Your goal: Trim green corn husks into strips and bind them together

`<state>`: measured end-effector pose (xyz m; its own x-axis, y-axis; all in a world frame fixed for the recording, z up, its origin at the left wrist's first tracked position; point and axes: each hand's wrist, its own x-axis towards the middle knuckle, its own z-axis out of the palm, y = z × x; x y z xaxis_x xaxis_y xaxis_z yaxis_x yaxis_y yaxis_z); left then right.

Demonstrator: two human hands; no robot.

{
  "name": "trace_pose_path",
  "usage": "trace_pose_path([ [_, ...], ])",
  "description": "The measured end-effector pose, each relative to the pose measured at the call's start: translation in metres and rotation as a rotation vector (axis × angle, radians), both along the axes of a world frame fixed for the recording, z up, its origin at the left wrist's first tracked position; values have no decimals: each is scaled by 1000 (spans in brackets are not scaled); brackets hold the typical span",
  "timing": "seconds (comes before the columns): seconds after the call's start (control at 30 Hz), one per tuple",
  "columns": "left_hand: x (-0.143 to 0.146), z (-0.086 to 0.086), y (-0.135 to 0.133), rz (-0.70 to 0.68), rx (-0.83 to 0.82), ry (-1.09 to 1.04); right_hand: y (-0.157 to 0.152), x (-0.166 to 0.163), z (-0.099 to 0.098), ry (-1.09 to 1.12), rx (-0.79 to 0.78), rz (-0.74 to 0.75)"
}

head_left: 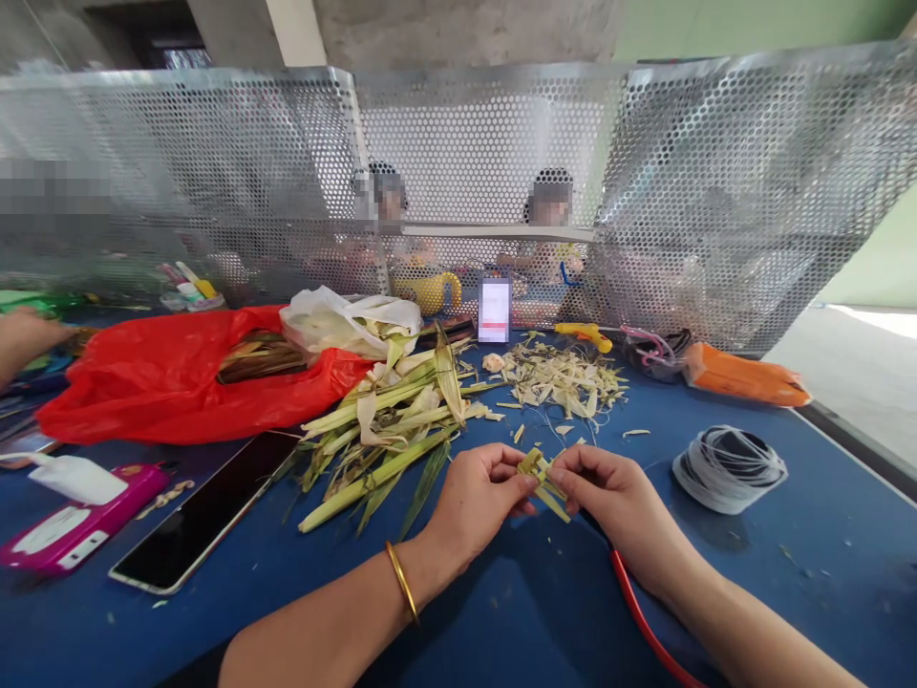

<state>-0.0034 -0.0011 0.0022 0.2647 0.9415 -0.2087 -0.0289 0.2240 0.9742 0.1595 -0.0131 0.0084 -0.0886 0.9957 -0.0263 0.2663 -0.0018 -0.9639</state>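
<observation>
My left hand [481, 497], with a gold bangle at the wrist, pinches a small bunch of yellow-green leaf strips [531, 464] between thumb and fingers. Against its other side, the fingertips of my right hand [606, 487] are closed on the same strips. A curved red handle [641, 612] with a dark end shows under my right hand; whether that hand grips it I cannot tell. Just beyond my left hand lies a heap of long, partly dried leaves and stalks [391, 411]. Small leaf scraps [569, 377] are scattered beyond both hands.
On the right stand a coil of thin pale line [731, 468] and an orange packet [745, 375]. A yellow glue gun [584, 334] and a lit phone [494, 311] are at the back, before a perforated metal screen [487, 124]. Left: red bag [179, 373], dark phone [207, 511], magenta power strip [86, 521], another person's hand [32, 339].
</observation>
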Motion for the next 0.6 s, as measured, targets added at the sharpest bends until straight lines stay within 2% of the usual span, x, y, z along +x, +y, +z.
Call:
trace_pose_path([
  [0.23,2,-6,-2,-13,110,112,1,-1,-10,-96,-9,-6],
  [0.33,2,-9,-4,-32,166,161,0,-2,-9,10,-4,-15],
  [0.43,0,-11,-5,-86,196,185,0,-3,-5,117,-23,41],
  [0.6,-2,-6,-7,-191,262,270,0,-1,-4,65,-68,97],
])
